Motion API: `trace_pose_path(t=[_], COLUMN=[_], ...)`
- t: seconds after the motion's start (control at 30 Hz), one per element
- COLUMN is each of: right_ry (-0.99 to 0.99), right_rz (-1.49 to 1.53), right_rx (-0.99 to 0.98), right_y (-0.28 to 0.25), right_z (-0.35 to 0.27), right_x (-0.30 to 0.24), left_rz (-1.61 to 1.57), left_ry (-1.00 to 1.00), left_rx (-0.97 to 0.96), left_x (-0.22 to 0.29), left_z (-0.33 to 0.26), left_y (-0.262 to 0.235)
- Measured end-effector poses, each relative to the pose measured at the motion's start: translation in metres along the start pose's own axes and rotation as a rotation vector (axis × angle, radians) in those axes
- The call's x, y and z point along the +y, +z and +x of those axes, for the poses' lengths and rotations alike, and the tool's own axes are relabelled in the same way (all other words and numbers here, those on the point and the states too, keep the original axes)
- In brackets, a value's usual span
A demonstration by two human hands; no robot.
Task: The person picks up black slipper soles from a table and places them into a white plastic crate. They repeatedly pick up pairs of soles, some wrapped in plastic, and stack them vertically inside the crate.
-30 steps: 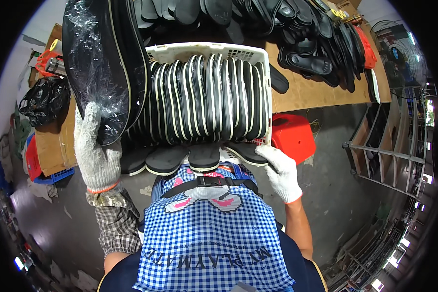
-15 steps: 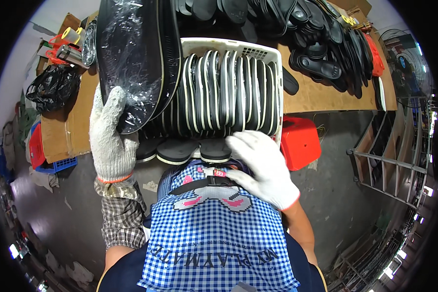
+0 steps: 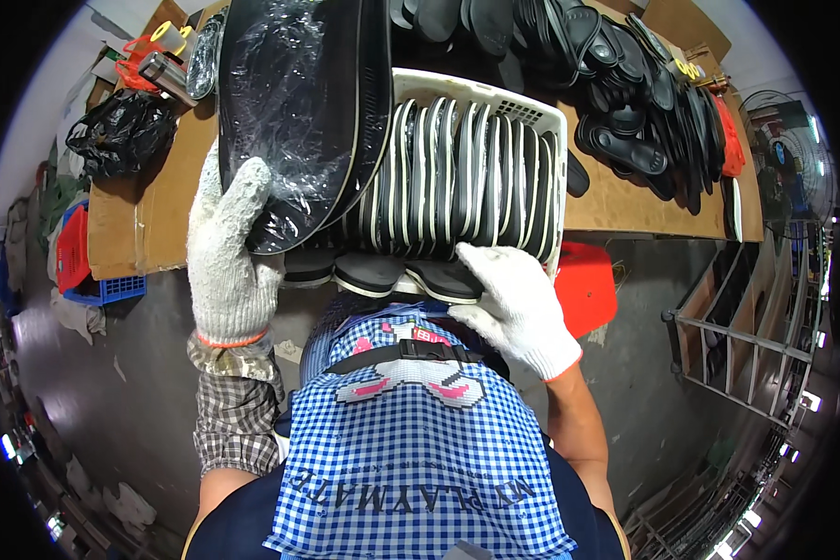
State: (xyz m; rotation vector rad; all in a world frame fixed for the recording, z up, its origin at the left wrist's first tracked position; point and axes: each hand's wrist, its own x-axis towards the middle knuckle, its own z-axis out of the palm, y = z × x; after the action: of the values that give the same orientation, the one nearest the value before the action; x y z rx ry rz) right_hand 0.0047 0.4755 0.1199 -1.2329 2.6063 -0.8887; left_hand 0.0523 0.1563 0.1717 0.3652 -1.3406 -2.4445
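Observation:
My left hand (image 3: 233, 257), in a white knitted glove, is closed on the lower edge of black shoe soles (image 3: 294, 121) held upright close to the camera; clear plastic film covers the front one. Just behind them stands a white plastic basket (image 3: 558, 177) with a row of black soles (image 3: 467, 173) on edge, their rims pale. Several more soles lie flat at its near side. The rightmost flat sole (image 3: 446, 282) has its rounded end between the thumb and fingers of my gloved right hand (image 3: 518, 308). How firmly that hand presses is hard to see.
A brown table (image 3: 625, 210) carries piles of black soles (image 3: 625, 121) at the right. On its left are a black plastic bag (image 3: 121, 135) and a steel flask (image 3: 163, 73). A red stool (image 3: 588, 289) stands beside the basket; a metal rack (image 3: 747, 327) is farther right.
The whole scene has shifted slightly to the right in the view. My right hand has settled around the end of the rightmost flat sole, which now tilts. My left hand keeps its hold.

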Motion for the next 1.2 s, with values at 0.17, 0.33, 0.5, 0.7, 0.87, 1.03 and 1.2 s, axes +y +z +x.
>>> trace_pose_path(t=[0.17, 0.33, 0.5, 0.7, 0.87, 1.03, 1.2], right_ry=[0.095, 0.308, 0.320, 0.362, 0.296, 0.362, 0.433], right_rz=[0.175, 1.037, 0.949, 0.851, 0.967, 1.113, 0.942], right_rx=[0.162, 0.355, 0.648, 0.618, 0.620, 0.510, 0.506], right_y=[0.005, -0.003, -0.024, -0.027, -0.025, -0.038, -0.026], right_z=[0.004, 0.034, 0.072, 0.071, 0.083, 0.089, 0.106], right_x=[-0.015, -0.038, -0.051, -0.047, -0.039, -0.036, -0.023], left_rz=[0.024, 0.045, 0.140, 0.226, 0.073, 0.033, -0.161], left_ry=[-0.028, -0.071, -0.051, -0.007, -0.131, -0.291, -0.511], left_rx=[0.035, -0.069, -0.164, -0.235, -0.235, -0.290, -0.108], left_x=[-0.001, -0.017, -0.036, -0.047, -0.034, -0.028, -0.047], left_z=[-0.006, -0.015, -0.019, -0.018, -0.007, 0.008, 0.030], left_y=[0.021, 0.037, 0.050, 0.047, 0.052, 0.052, 0.041])
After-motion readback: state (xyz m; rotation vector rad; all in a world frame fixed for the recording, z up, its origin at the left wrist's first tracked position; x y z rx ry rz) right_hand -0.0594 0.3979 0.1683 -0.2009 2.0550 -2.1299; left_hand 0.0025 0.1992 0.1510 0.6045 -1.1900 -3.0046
